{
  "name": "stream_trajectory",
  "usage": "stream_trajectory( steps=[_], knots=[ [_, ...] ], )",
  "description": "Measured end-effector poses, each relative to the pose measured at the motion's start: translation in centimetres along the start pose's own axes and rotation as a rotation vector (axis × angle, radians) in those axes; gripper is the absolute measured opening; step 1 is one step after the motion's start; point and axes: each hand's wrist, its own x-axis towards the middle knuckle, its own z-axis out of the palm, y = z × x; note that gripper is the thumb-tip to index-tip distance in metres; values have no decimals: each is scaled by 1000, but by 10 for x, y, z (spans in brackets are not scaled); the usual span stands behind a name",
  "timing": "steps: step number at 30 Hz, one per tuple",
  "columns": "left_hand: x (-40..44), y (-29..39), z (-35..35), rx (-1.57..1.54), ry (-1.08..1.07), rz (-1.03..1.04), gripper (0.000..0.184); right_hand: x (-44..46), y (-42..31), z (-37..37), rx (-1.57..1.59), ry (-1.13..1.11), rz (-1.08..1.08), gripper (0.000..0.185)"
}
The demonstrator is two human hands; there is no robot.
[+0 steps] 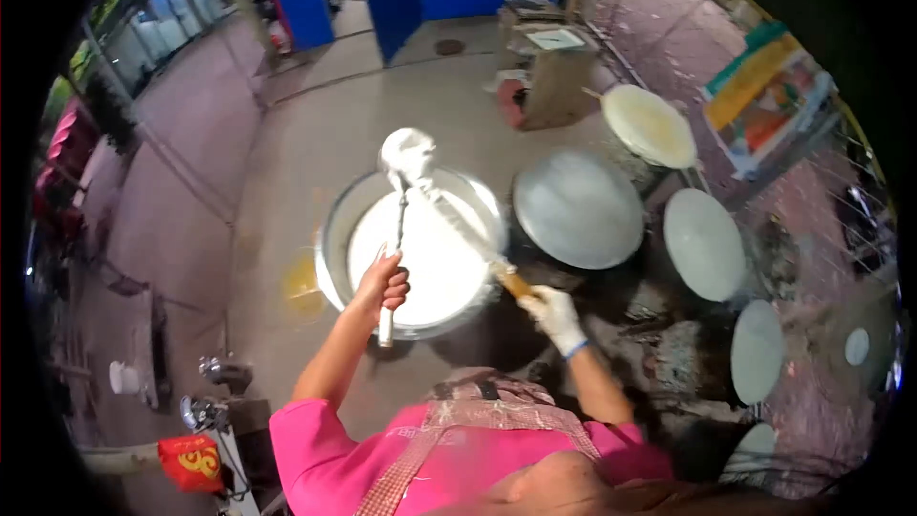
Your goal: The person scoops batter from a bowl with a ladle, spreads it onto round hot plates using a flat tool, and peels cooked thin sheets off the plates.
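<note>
My bare left hand (382,285) is closed round the pale grip of a ladle (403,215). The ladle's bowl, coated in white, is above the far rim of a large metal pot (330,277) holding white liquid (420,268). In a white glove with a blue cuff, my right hand (554,318) grips the wooden handle of a long spatula (463,226). Its pale blade slants over the pot, with the far end close to the ladle's bowl; whether the two touch I cannot tell.
Right of the pot sits a round metal lid or pan (579,209). Beyond it are pale round pans (705,244) in a curve, one with a handle (650,126). A box stand (559,76) is at the back. A red bag (191,463) lies front left.
</note>
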Motion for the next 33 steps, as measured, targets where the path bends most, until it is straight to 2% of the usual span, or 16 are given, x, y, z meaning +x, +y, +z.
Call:
stream_trajectory(
  steps=[2, 4, 8, 9, 10, 12, 14, 16, 20, 23, 24, 26, 30, 31, 32, 33],
  knots=[
    [48, -31, -30, -576, -146, -488, 29, -6, 50, -7, -88, -65, 110, 30],
    [76, -56, -10, -913, -65, -688, 38, -36, 104, -32, -335, -9, -81, 33],
    [113, -113, 49, -1029, -168, -804, 36, -122, 166, -110, -570, 141, 130, 40],
    [127, -126, 58, -1040, -333, -787, 29, -135, 184, -130, -568, 207, 158, 41],
    [134, -129, 83, -1014, -319, -784, 31, -144, 157, -152, -742, 242, 316, 42],
    [163, -130, 119, -817, -390, -760, 32, -142, 176, -190, -796, 472, 328, 44],
    [182, -119, 163, -334, -330, -566, 25, -126, 168, -221, -617, 562, 345, 43],
    [196, -108, 209, 212, -268, -212, 19, -101, 154, -231, -412, 713, 157, 41],
    [275, -133, 251, 626, -141, -73, 31, -50, 90, -221, -766, 562, 103, 37],
    [364, -183, 235, 724, -228, 74, 50, 10, 130, -208, -845, 497, 232, 32],
    [374, -189, 225, 1019, -142, 303, 55, 19, 149, -211, -851, 481, 269, 31],
    [386, -195, 211, 1562, 74, 800, 63, 21, 159, -225, -692, 601, 184, 31],
    [361, -161, 221, 1772, 142, 806, 70, 67, 193, -192, 599, 852, -79, 31],
    [369, -160, 223, 1742, 143, 783, 71, 91, 205, -181, 456, 801, -96, 35],
    [374, -157, 223, 1720, 141, 756, 71, 99, 199, -183, 69, 604, 135, 34],
    [374, -150, 229, 1604, 168, 831, 70, 96, 180, -188, -265, 628, 222, 32]
  ],
)
